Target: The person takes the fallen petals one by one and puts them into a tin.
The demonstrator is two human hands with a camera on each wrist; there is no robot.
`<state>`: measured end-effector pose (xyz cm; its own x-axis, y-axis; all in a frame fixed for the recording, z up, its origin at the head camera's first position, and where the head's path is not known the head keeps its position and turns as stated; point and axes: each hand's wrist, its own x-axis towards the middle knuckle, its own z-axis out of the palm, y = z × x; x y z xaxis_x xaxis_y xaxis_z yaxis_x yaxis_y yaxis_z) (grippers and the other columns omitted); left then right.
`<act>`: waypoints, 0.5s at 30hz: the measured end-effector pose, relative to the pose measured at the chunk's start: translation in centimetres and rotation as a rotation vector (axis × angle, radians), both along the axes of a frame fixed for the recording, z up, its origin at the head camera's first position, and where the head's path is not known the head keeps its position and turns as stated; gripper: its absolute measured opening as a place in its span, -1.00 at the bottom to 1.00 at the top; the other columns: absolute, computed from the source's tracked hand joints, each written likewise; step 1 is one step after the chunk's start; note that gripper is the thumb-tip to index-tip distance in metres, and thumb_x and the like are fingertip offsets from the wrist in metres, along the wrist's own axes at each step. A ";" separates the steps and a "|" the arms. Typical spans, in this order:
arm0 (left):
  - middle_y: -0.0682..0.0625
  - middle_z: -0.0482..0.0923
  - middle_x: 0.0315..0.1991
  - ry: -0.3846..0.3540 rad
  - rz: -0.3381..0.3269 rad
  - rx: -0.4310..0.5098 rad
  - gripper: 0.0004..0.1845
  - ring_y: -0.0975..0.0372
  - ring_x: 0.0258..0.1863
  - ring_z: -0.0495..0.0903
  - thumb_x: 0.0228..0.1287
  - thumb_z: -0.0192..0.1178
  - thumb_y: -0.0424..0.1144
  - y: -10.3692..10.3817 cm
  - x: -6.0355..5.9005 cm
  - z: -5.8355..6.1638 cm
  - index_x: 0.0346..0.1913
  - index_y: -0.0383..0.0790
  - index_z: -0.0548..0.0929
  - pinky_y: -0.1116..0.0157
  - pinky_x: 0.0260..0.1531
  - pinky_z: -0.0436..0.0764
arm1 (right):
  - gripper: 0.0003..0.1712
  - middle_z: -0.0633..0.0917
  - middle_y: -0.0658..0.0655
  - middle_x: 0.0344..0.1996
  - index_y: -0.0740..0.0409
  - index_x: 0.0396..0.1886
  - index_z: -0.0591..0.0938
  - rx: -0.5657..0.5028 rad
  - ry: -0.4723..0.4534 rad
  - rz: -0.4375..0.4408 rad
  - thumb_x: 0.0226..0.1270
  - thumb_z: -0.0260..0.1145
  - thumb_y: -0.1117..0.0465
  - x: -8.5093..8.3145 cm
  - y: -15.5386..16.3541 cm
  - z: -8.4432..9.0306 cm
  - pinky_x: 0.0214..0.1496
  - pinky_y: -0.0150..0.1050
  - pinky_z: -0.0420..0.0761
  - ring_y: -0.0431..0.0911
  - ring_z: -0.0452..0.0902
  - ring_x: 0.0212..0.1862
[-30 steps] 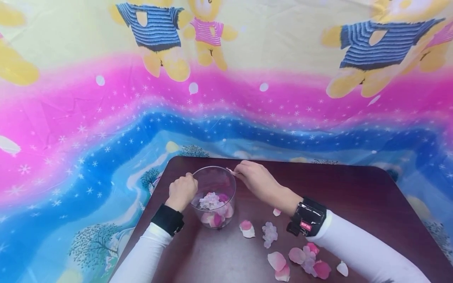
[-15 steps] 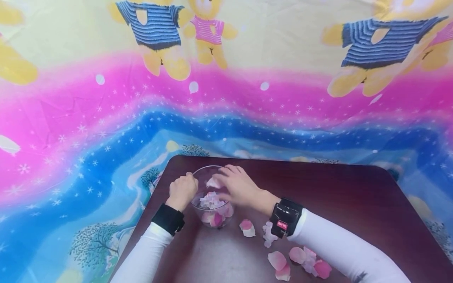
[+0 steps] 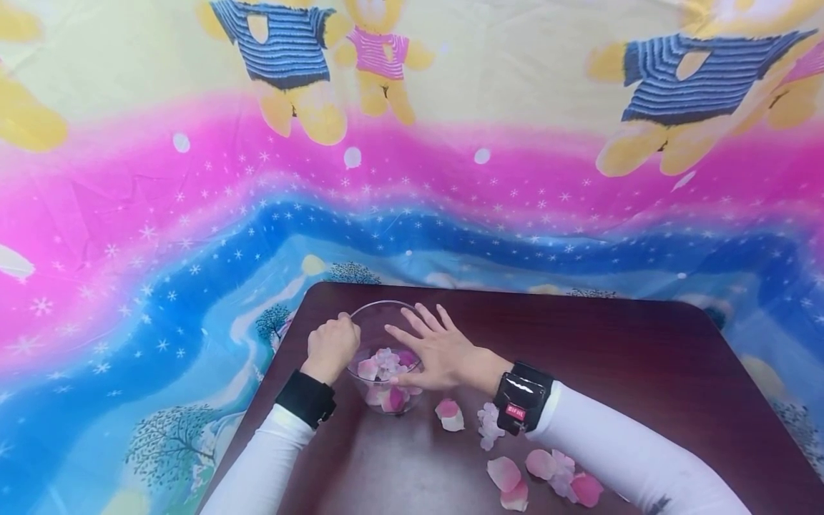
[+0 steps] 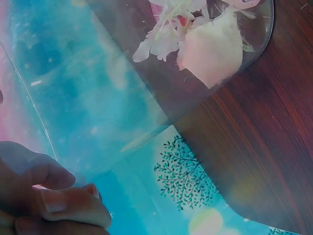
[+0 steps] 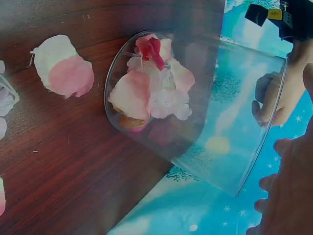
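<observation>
My left hand (image 3: 331, 347) grips the left rim of a deep, clear glass vase (image 3: 381, 330) near the table's back left corner. Its thumb and fingers pinch the edge in the right wrist view. Pink and white petals with pale blossoms (image 3: 388, 365) lie heaped at the bottom. Over the right side of the rim is my right hand (image 3: 440, 354), its fingers spread and holding nothing. Through the wall in the left wrist view, a pale pink petal (image 4: 212, 51) shows beside a white blossom (image 4: 164, 41).
On the dark wooden table (image 3: 618, 365), right of the vase, lie a pink-and-white petal (image 3: 450, 415), a pale lilac blossom (image 3: 491, 427), two overlapping petals (image 3: 507, 481) and a pink cluster (image 3: 565, 478) partly behind the right sleeve. A patterned cloth (image 3: 412, 179) hangs behind.
My right hand has moved left from beside the rim to over the vase and let go of a petal. A pale pink petal now shows at the heap's left. The left hand has stayed put.
</observation>
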<state>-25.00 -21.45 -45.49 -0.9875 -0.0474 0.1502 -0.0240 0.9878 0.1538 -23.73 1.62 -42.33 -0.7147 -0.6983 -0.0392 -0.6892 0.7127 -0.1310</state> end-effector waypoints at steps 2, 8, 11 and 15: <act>-0.32 0.63 -0.46 0.001 0.000 0.002 -0.64 -0.17 -0.44 0.68 0.50 -0.07 -0.15 0.0 0.0 0.0 -0.25 -0.42 0.55 -0.07 -0.40 0.68 | 0.05 0.01 0.14 0.66 -0.27 0.63 0.08 -0.015 0.007 0.003 0.24 0.08 -0.56 0.0 0.2 0.0 0.62 0.28 -0.23 0.16 -0.23 0.68; -0.34 0.64 -0.43 0.011 -0.004 0.006 -0.65 -0.19 -0.42 0.69 0.50 -0.07 -0.16 0.0 0.0 -0.1 -0.25 -0.43 0.54 -0.09 -0.41 0.67 | 0.05 0.04 0.18 0.65 -0.23 0.63 0.09 -0.036 0.018 0.010 0.26 0.09 -0.54 -0.1 1.3 0.3 0.61 0.31 -0.20 0.21 -0.19 0.67; -0.33 0.63 -0.46 0.018 -0.007 0.010 -0.65 -0.19 -0.43 0.68 0.49 -0.06 -0.16 -0.1 0.1 -0.1 -0.25 -0.43 0.54 -0.09 -0.43 0.66 | 0.04 0.05 0.21 0.64 -0.20 0.64 0.09 -0.045 0.021 0.007 0.28 0.09 -0.52 -0.3 1.9 0.6 0.61 0.31 -0.19 0.22 -0.19 0.67; -0.31 0.61 -0.49 0.015 -0.009 0.011 -0.65 -0.18 -0.45 0.67 0.49 -0.05 -0.16 -0.1 0.1 -0.1 -0.24 -0.43 0.54 -0.08 -0.44 0.67 | 0.02 0.04 0.21 0.65 -0.22 0.64 0.07 -0.057 0.022 -0.019 0.30 0.06 -0.52 -0.5 2.8 0.7 0.62 0.29 -0.21 0.20 -0.21 0.67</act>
<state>-24.87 -21.56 -45.56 -0.9855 -0.0400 0.1649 -0.0125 0.9863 0.1646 -24.26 4.39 -41.60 -0.7283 -0.6851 0.0158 -0.6785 0.7177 -0.1569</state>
